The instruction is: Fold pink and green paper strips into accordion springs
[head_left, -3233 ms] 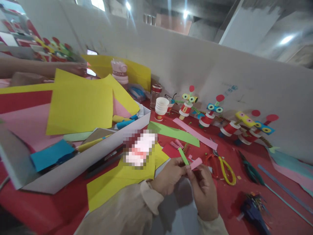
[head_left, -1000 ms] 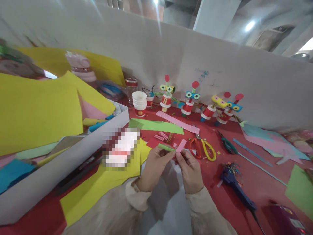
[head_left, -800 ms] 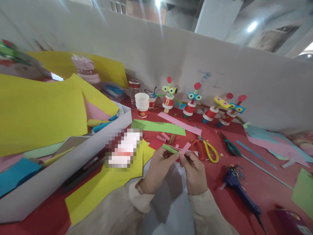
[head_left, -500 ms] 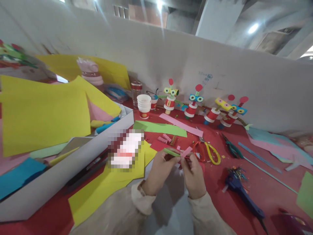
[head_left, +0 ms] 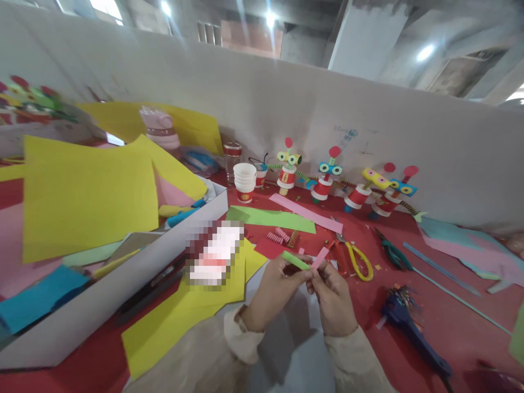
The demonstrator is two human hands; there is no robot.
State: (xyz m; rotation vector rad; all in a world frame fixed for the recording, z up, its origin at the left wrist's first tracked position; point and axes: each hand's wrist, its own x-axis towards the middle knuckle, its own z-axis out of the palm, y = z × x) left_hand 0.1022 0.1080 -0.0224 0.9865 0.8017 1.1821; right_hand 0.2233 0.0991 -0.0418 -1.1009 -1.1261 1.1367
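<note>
One green strip point(head_left: 295, 260) and one pink strip point(head_left: 320, 257) of paper meet in a V right at the fingertips, where the left hand point(head_left: 273, 293) and the right hand point(head_left: 336, 304) pinch them tight, near the scissors point(head_left: 349, 251) on the red table point(head_left: 370, 305).

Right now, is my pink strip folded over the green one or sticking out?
Sticking out: the pink strip angles up, away from the green strip; the fingertips hide any folds beneath.
</note>
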